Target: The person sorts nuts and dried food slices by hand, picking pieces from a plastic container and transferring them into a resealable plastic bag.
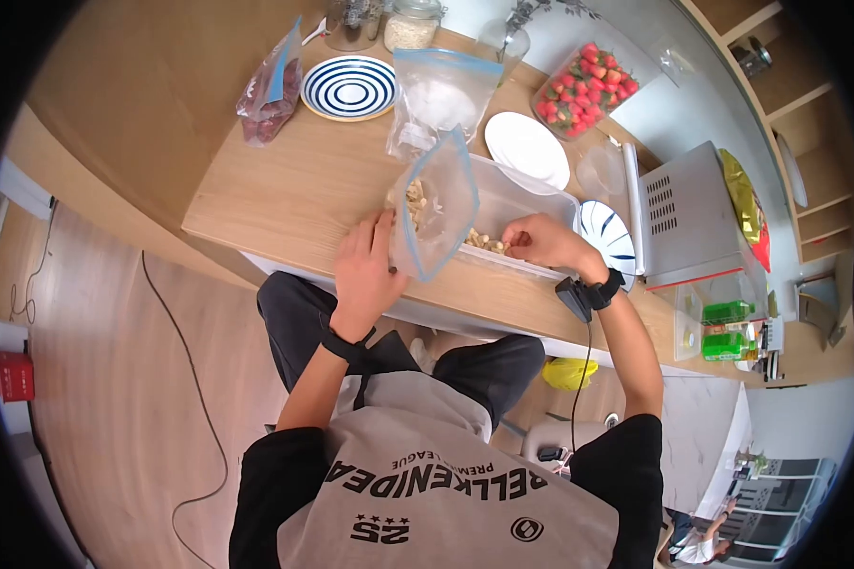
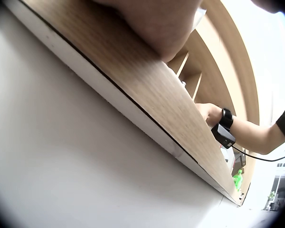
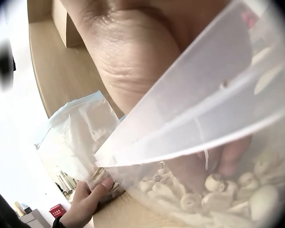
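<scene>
In the head view, my left hand (image 1: 362,266) grips the side of a clear zip bag (image 1: 446,213) with a blue-edged mouth. Its mouth gapes, and pale, knobbly dried pieces (image 1: 415,201) show inside. The right wrist view shows the left thumb (image 3: 102,188) against the bag's lower part. My right hand (image 1: 550,244) reaches over the front wall of a translucent plastic bin (image 1: 541,197), its fingers down among more pale pieces (image 3: 218,194). Through the cloudy wall I cannot tell whether those fingers pinch any. The left wrist view shows mostly counter edge and the right forearm (image 2: 251,134).
Behind the bin stand another zip bag (image 1: 441,100), white plates (image 1: 527,150) and a strawberry box (image 1: 586,90). A blue-ringed plate (image 1: 351,88) and a bag of dark red pieces (image 1: 273,95) lie left. A striped plate (image 1: 605,237) and a grey appliance (image 1: 697,209) are right.
</scene>
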Demonstrator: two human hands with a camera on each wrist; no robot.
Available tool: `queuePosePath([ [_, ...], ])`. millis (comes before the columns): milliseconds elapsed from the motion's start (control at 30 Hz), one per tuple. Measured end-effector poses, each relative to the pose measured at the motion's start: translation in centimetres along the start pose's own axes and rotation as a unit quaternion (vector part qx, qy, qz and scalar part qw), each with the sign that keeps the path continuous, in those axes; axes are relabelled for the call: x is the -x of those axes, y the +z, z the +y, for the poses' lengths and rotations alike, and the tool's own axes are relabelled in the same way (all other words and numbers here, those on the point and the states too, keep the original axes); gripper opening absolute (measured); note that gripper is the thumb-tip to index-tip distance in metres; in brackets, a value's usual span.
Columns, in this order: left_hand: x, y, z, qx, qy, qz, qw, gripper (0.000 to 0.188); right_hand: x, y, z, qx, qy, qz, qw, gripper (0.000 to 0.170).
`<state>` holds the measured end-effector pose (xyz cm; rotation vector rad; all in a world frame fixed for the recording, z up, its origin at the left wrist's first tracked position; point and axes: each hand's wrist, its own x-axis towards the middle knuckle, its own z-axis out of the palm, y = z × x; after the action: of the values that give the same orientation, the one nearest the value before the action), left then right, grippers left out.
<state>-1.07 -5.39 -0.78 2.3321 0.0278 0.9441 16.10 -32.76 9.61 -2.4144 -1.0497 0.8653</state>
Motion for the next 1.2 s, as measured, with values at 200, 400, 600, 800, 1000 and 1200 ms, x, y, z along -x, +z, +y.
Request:
queuePosePath([
  [200, 0.1, -0.2, 0.4, 0.01, -0.009, -0.011, 1.0, 0.072, 1.0, -0.3, 0.9, -0.088, 0.012, 0.093, 0.992, 0.01],
  [400, 0.1, 0.0, 0.2, 0.005, -0.004, 0.001, 1.0, 0.071, 2.1, -0.6, 0.9, -0.181, 0.027, 0.131, 0.974, 0.011],
  [600, 0.1, 0.0, 0.2, 0.006, -0.009, -0.008, 1.0, 0.071, 2.7, -2.0, -1.3, -0.298, 0.029, 0.168, 0.939, 0.017],
  [800, 0.2, 0.1, 0.1, 0.007, -0.011, -0.006, 1.0, 0.071, 2.7, -1.9, -0.7, -0.456, 0.022, 0.16, 0.875, 0.016],
  [1000, 0.1, 0.1, 0.2, 0.006, -0.006, -0.005, 1.0, 0.071, 3.2, -1.7, -1.7, -0.518, 0.013, 0.169, 0.839, 0.015],
  [1200, 0.2, 0.0, 0.4, -0.002, -0.01, -0.003, 1.0, 0.07, 3.0, -3.3, -6.5, -0.444, -0.04, 0.197, 0.873, 0.016],
])
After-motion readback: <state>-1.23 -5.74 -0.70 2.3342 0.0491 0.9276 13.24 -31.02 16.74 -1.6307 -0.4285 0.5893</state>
